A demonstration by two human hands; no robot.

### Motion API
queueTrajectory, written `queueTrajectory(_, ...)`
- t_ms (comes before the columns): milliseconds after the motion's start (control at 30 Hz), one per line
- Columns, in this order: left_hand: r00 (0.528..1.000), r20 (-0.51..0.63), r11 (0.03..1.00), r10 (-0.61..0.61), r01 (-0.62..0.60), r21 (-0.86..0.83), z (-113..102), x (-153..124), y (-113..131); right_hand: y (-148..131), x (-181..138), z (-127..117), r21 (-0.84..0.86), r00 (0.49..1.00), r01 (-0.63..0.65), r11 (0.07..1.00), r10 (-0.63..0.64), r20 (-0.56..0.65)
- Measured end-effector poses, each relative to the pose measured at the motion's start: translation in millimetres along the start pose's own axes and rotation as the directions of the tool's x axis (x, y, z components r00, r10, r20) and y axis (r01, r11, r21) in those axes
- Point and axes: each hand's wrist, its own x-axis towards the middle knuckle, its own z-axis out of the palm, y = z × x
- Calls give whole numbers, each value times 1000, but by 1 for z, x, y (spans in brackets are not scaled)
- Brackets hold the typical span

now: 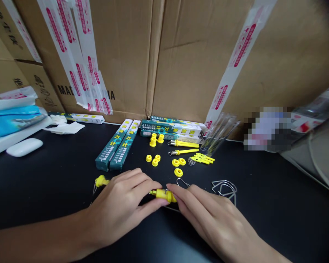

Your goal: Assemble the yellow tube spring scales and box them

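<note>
My left hand (126, 204) is closed around a tubular spring scale, its thumb and forefinger at a yellow end part (162, 194). Beyond the knuckles, a yellow cap (101, 181) with a wire loop sticks out at the scale's other end. My right hand (208, 212) pinches the yellow end near a small metal hook; the fingertips hide what exactly they grip. Just past them lie yellow rings (178, 172) and a bent wire hook (182, 181). Several more wire hooks (226, 190) lie beyond my right hand. The tube's middle is covered by my left fingers.
Yellow caps (152, 141), yellow rods (185, 151) and small springs (191, 161) lie on the black table (57, 190). Green-white boxes (109, 149) and clear tubes (220, 133) stand farther back. A white mouse-like case (25, 147) is at left; cardboard (120, 54) walls the back.
</note>
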Motion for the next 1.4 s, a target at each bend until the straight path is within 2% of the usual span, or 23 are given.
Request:
queueTrajectory(100, 1000, 21, 1000, 9, -10, 26, -1, 0, -1, -3, 3, 1, 7, 1000, -18, 1000, 18, -10)
queueTrajectory(233, 995, 43, 989, 93, -97, 110, -2, 0, 1, -6, 7, 1, 54, 999, -48, 997, 49, -22)
queueTrajectory(400, 990, 59, 982, 128, -135, 135, -4, 2, 3, -5, 1, 0, 93, 997, -67, 993, 64, 37)
queueTrajectory(667, 997, 53, 998, 62, -63, 12, -4, 1, -1, -3, 5, -3, -61, 996, 89, 994, -90, -5)
queueTrajectory(800, 997, 64, 999, 36, -38, 28, -3, 0, 0, -3, 9, -7, -68, 994, 107, 992, -108, -5)
queueTrajectory(1000, 1000, 21, 999, -14, 14, 35, 0, -1, 3, -5, 5, -2, -8, 991, 132, 991, -132, 9)
queueTrajectory(1133, 1000, 0, 1000, -18, 18, 25, 1, 0, 6, -8, 1, 5, 45, 997, 73, 996, -74, 11)
queueTrajectory(1300, 1000, 12, 1000, -17, 16, 16, 1, 1, 8, -12, 2, 8, -16, 996, -29, 999, 28, -83)
queueTrajectory(1400, 1000, 12, 999, -6, 5, 34, 2, 2, 10, -18, 1, 8, -28, 995, -90, 996, 89, -41)
